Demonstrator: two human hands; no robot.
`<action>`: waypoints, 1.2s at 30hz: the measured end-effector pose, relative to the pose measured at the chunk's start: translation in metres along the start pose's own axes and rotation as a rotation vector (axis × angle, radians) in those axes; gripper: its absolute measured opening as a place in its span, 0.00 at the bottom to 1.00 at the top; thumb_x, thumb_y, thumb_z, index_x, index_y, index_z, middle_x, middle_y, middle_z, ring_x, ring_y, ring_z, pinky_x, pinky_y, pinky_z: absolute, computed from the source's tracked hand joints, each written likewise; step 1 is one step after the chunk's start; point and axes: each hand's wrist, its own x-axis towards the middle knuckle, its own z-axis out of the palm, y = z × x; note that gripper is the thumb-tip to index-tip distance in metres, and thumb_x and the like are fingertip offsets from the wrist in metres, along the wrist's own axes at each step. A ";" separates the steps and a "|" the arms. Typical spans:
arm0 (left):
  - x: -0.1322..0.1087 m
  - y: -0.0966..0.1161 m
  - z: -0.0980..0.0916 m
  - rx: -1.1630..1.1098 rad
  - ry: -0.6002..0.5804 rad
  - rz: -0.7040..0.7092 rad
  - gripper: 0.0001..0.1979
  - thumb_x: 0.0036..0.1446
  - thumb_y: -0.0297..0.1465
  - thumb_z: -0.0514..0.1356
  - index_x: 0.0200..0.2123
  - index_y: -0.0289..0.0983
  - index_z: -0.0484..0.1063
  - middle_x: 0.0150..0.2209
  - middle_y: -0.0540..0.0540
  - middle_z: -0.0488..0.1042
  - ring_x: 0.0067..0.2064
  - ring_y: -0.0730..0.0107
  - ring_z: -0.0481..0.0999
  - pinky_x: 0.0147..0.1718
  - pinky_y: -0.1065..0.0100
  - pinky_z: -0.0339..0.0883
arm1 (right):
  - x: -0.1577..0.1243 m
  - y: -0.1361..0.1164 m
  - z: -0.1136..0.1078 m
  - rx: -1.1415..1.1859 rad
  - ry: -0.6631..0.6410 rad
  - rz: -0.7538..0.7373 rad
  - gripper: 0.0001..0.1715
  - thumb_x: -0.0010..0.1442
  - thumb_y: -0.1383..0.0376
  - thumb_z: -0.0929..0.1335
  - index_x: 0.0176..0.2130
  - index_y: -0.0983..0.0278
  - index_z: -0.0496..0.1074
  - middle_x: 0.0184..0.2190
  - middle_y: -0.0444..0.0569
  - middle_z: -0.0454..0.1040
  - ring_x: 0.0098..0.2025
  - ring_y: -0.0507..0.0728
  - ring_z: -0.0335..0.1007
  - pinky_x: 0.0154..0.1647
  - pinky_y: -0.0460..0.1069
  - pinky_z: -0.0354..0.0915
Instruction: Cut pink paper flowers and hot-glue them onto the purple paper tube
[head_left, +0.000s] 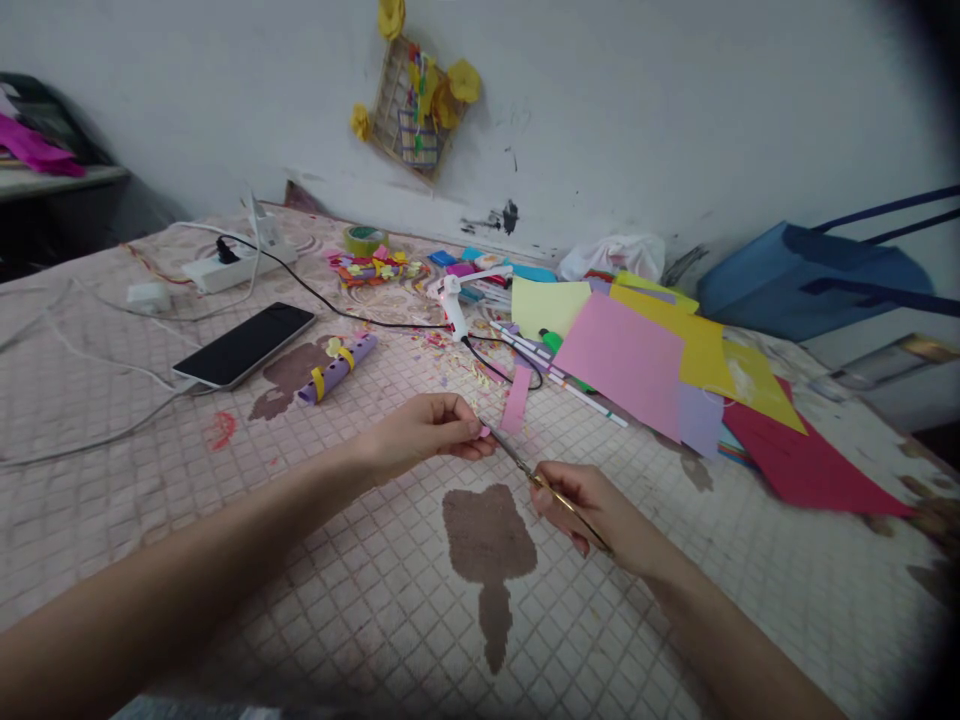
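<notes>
Looks to me like the trimming step; the left hand (442, 425) has thumb and fingers pinched shut on a tiny pink scrap (484, 432), just over the surface (337, 560), and the right hand (574, 500) is curled round the handles of the scissors (517, 461), tips right up at the scrap; can't tell how far apart the blades are, tbh; a pink strip (516, 400) lies just beyond, probably the same stock; next move, I'd say, calls for a small careful snip, with the left fingertips kept clear of the blades; the glue gun (453, 305) is near, and the purple roll (337, 370) with yellow bands sits off to the left; as for brands or writing, nothing I can read; the phone (246, 345) has a dark screen and the tape (365, 239) is too small to make out.
</notes>
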 end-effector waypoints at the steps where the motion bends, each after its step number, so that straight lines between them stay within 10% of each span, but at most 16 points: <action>1: 0.000 0.000 0.000 0.000 -0.002 -0.002 0.09 0.49 0.30 0.63 0.28 0.31 0.67 0.31 0.45 0.77 0.33 0.75 0.76 0.38 0.70 0.67 | 0.000 0.001 0.000 -0.002 -0.001 0.000 0.21 0.58 0.51 0.63 0.24 0.63 0.58 0.16 0.36 0.53 0.14 0.45 0.48 0.12 0.41 0.48; 27: 0.001 0.000 -0.001 0.056 0.007 0.024 0.10 0.49 0.30 0.64 0.28 0.32 0.66 0.32 0.45 0.77 0.33 0.73 0.76 0.38 0.67 0.67 | 0.001 0.003 -0.002 -0.010 0.019 -0.017 0.20 0.57 0.52 0.64 0.23 0.63 0.60 0.14 0.36 0.54 0.13 0.45 0.48 0.12 0.41 0.47; 36: -0.002 -0.011 0.010 0.221 0.063 0.026 0.09 0.51 0.33 0.61 0.28 0.33 0.67 0.25 0.52 0.69 0.25 0.80 0.66 0.26 0.74 0.60 | 0.011 -0.003 0.007 0.206 0.259 -0.033 0.16 0.52 0.55 0.68 0.27 0.64 0.62 0.18 0.38 0.61 0.15 0.46 0.53 0.14 0.42 0.52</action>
